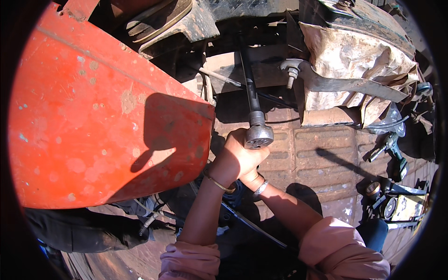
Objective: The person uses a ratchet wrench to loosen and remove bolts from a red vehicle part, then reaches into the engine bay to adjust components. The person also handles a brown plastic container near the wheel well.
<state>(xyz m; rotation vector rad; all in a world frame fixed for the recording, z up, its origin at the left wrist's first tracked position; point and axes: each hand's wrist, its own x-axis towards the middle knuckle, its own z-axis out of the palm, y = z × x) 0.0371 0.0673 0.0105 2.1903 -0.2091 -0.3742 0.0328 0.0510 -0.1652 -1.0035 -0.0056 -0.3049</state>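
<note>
Ratchet wrench [259, 134]: right of the red panel [88, 135]; probably heavy, rigid.
Left hand [234, 155]: clasped around it.
Right hand [252, 170]: against the left; grip hidden, cannot tell.
Surest hold: likely below the head [259, 139].

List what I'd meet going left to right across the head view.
Large red painted metal panel, long dark metal tool with a round silver head, short silver threaded bolt with a nut, teal-and-black pistol-shaped power tool.
</note>
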